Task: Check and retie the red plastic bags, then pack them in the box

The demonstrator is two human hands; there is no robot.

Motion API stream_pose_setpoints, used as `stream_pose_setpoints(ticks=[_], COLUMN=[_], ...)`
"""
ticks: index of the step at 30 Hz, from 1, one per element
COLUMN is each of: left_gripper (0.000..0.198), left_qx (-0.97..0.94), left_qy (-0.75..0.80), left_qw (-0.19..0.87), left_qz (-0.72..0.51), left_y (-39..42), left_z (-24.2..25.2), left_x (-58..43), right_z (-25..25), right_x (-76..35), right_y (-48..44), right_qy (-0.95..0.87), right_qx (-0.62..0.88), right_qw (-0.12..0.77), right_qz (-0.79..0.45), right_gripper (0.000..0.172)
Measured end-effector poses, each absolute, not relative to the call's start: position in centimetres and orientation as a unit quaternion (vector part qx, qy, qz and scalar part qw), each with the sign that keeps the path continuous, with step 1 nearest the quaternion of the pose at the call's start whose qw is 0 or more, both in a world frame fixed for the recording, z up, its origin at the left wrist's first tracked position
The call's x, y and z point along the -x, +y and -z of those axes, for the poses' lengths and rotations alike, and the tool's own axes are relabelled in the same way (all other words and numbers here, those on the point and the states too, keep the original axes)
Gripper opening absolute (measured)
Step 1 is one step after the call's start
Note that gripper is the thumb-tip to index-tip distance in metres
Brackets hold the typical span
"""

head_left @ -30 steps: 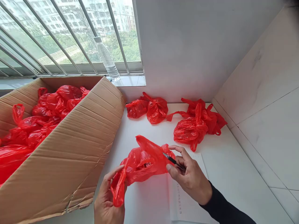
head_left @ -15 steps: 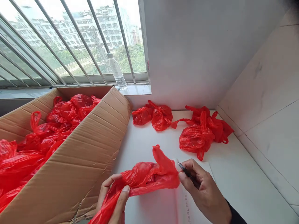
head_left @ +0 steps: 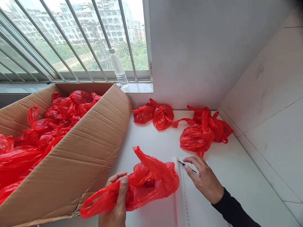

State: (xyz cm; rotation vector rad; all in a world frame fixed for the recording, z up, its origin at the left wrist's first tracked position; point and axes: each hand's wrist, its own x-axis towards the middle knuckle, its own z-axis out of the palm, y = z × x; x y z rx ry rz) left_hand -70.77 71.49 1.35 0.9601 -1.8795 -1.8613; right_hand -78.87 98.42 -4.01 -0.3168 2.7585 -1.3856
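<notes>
My left hand (head_left: 118, 195) grips the gathered neck and handles of a red plastic bag (head_left: 156, 178), lifted above the table at the front. The bag lies sideways, a loose handle sticking up, and a dark red item shows through its opening. To the right, a black pen (head_left: 183, 164) rests at the top of an open notebook (head_left: 185, 201) with a column of small marks. My right hand (head_left: 204, 178) hovers over that page, thumb and fingers apart around the pen, not closed on it.
A large cardboard box (head_left: 94, 145) full of red bags (head_left: 56, 110) fills the left side. Along the wall sit two red bags (head_left: 163, 116) and a further cluster (head_left: 199, 135). A water bottle (head_left: 119, 69) stands on the sill by the barred window.
My right hand has let go of the pen, which now lies on the notebook. The held bag has turned and come slightly left, away from my right hand.
</notes>
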Motion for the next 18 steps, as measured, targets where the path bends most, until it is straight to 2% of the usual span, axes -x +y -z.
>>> stream_pose_setpoints(ticks=[2, 5, 7, 9, 12, 18], left_gripper=[0.065, 0.064, 0.057, 0.048, 0.037, 0.033], left_qx=[-0.312, -0.276, -0.266, -0.268, -0.273, -0.286], left_qy=[-0.675, -0.692, -0.691, -0.687, -0.697, -0.702], left_qw=[0.167, 0.171, 0.168, 0.161, 0.155, 0.191], left_qz=[0.648, 0.645, 0.651, 0.656, 0.644, 0.623], left_y=[71.6, 71.6, 71.5, 71.4, 71.3, 70.7], left_z=[-1.6, -1.6, -1.4, -1.1, -0.7, 0.7], left_x=[70.6, 70.4, 70.3, 70.3, 70.1, 69.6], right_z=[-0.1, -4.4, -5.0, -4.2, -2.9, -3.2], right_x=[77.3, 75.4, 75.4, 76.3, 78.3, 80.1], right_y=[96.5, 92.7, 90.4, 88.8, 87.8, 87.6], right_qy=[0.847, 0.76, 0.776, 0.826, 0.871, 0.913], right_qx=[0.156, 0.313, 0.381, 0.42, 0.395, 0.305], right_qw=[0.004, -0.006, 0.045, 0.135, 0.236, 0.241], right_qz=[0.509, 0.57, 0.5, 0.351, 0.172, 0.125], right_gripper=[0.021, 0.021, 0.023, 0.019, 0.022, 0.04])
